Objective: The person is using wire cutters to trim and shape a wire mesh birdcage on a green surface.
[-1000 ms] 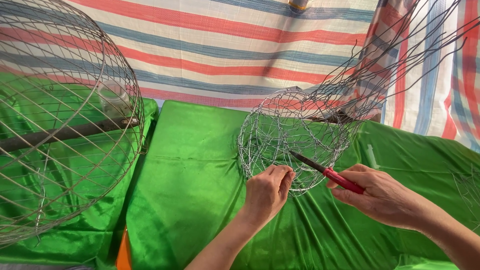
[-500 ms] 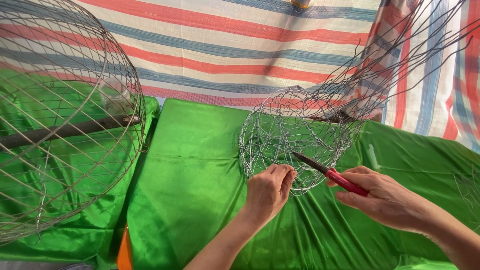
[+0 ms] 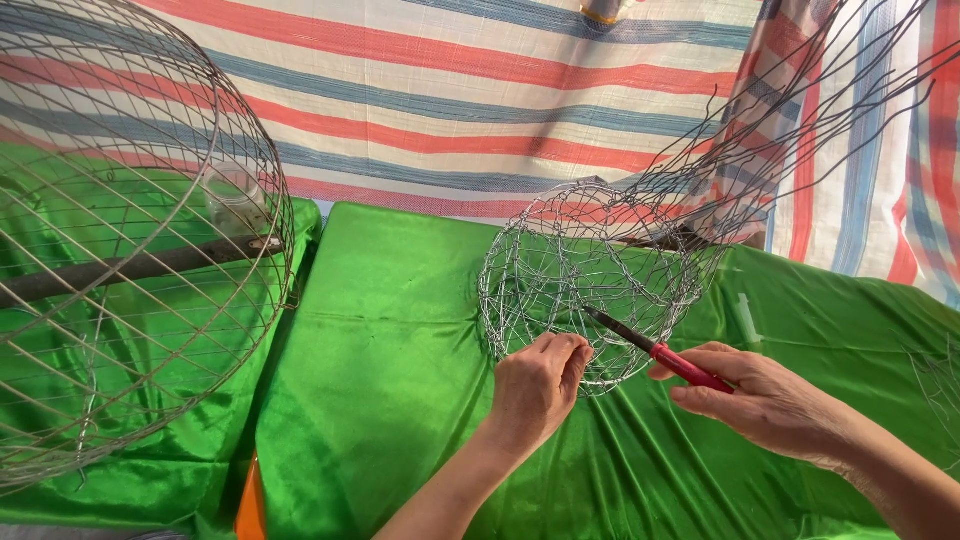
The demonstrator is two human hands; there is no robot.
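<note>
A small round wire mesh basket [image 3: 560, 270] lies on its side on green cloth [image 3: 390, 350], its opening toward me. My left hand [image 3: 535, 388] grips the basket's near lower rim with curled fingers. My right hand [image 3: 765, 400] holds red-handled pliers [image 3: 655, 350], whose dark jaws point left into the mesh close to the left hand's fingers. Long loose wire ends [image 3: 800, 130] sweep up and right from the basket's far side.
A large wire dome basket [image 3: 130, 230] fills the left side, with a dark bar [image 3: 130, 268] running through it. A striped red, blue and white tarp [image 3: 470, 90] hangs behind. An orange edge [image 3: 250, 500] shows below the cloth. More wire mesh [image 3: 940, 385] sits at the far right.
Both hands have stayed on the small basket's rim with only slight shifts. The pliers' tip has stayed at the same spot in the mesh.
</note>
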